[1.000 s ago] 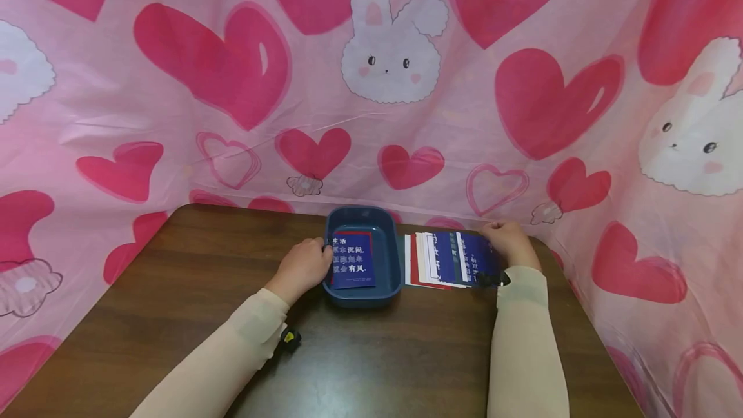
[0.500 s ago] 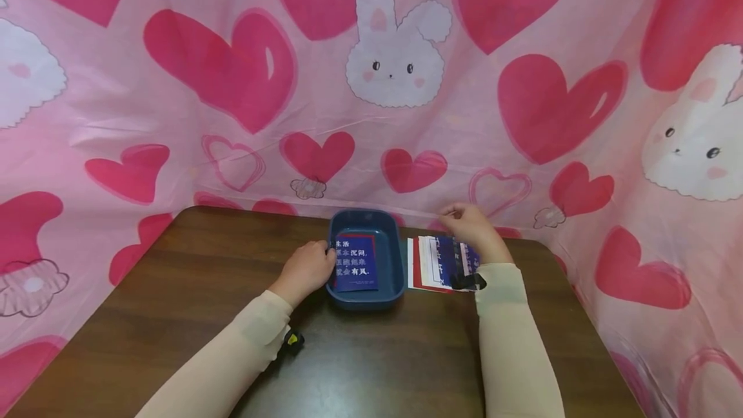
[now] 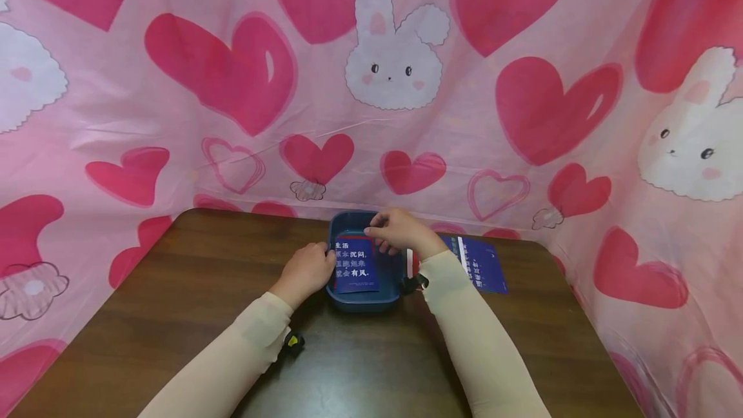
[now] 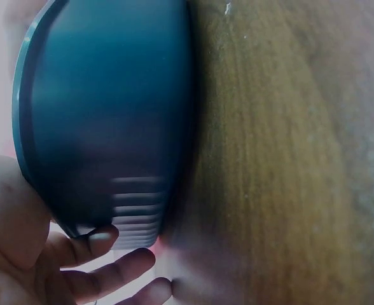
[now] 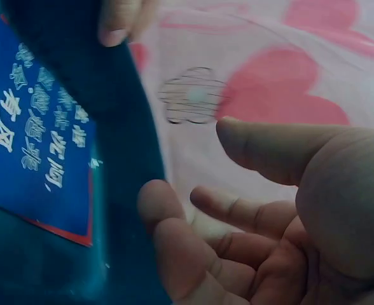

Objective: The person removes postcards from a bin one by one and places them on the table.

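My left hand (image 3: 304, 273) grips the left rim of a blue plastic box (image 3: 362, 306). In the left wrist view its fingers (image 4: 126, 270) bend at the box's ribbed end. Inside the box lies a dark blue card (image 3: 356, 281) with white Chinese characters, and a red edge shows under it. My right hand (image 3: 400, 231) is over the box's far right part. The right wrist view shows its thumb and fingers apart, with nothing between them, beside the box rim. To the right, a fanned row of printed cards (image 3: 489, 269) is partly hidden by my right forearm.
The box and cards are on a brown wooden table (image 3: 232, 237), near its far edge. A pink curtain (image 3: 336, 115) with hearts and rabbits hangs behind and at both sides. A black strap piece (image 3: 413, 284) sits at my right wrist.
My right hand has moved left from the right end of the card row, across the cards, to above the box. My left hand has kept its hold on the rim.
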`<state>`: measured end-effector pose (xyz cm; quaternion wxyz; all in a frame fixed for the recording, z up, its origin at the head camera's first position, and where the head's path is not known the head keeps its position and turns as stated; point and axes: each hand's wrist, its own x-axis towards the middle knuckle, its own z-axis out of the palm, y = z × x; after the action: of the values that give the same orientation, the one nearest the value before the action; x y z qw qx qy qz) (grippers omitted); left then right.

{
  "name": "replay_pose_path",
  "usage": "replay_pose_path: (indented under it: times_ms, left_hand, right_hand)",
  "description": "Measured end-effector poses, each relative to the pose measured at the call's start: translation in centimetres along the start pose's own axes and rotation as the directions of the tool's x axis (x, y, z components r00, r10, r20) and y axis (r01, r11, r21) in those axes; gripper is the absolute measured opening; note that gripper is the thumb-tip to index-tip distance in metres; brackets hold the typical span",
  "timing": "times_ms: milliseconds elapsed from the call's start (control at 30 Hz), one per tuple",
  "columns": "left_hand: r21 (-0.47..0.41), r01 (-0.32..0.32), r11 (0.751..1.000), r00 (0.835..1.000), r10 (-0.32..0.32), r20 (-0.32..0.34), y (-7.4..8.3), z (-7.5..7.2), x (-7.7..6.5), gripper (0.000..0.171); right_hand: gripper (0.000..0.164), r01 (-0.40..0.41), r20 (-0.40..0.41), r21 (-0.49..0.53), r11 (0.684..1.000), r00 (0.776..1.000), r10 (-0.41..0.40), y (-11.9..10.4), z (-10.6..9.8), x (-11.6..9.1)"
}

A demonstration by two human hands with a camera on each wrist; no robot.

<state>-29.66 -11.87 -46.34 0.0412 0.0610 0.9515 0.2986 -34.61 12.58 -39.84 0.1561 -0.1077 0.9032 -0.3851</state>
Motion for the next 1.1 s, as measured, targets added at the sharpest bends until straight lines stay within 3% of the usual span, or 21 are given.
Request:
replay_pose_path:
  times_ms: [200, 333, 433, 533, 733, 867, 1100]
  left_hand:
    - [0.007, -0.002, 1.000, 1.000, 0.002, 0.008, -0.2, 0.1, 0.1, 0.051]
    - [0.010, -0.004, 1.000, 1.000, 0.004, 0.014, -0.2, 0.2, 0.1, 0.051]
    - [0.005, 0.001, 1.000, 1.000, -0.001, 0.022, -0.1, 0.2, 0.2, 0.052]
    - [0.007, -0.002, 1.000, 1.000, 0.002, 0.024, -0.1, 0.2, 0.2, 0.052]
    - [0.007, 0.003, 1.000, 1.000, -0.003, 0.031, -0.3, 0.2, 0.4, 0.051]
    - [0.003, 0.007, 1.000, 0.999, -0.007, 0.034, -0.4, 0.2, 0.5, 0.050]
    - [0.021, -0.012, 1.000, 1.000, 0.011, 0.020, -0.5, 0.2, 0.5, 0.050]
  right_hand:
    - [0.050, -0.089, 0.013, -0.178, 0.980, 0.996, 0.093, -1.0, 2.5, 2.5]
    - [0.060, -0.134, -0.021, -0.366, 0.921, 0.991, 0.135, -1.1, 3.9, 3.5]
    - [0.069, -0.159, -0.025, -0.439, 0.885, 0.986, 0.164, -0.8, 4.8, 4.2]
    - [0.071, -0.164, -0.010, -0.465, 0.870, 0.984, 0.180, -0.3, 5.4, 5.0]
    - [0.064, -0.159, -0.013, -0.465, 0.871, 0.985, 0.173, 0.3, 5.8, 5.4]
    - [0.068, -0.158, -0.025, -0.428, 0.890, 0.986, 0.163, -0.7, 5.5, 4.0]
    - [0.081, -0.157, -0.073, -0.449, 0.880, 0.988, 0.139, -1.4, 5.2, 3.2]
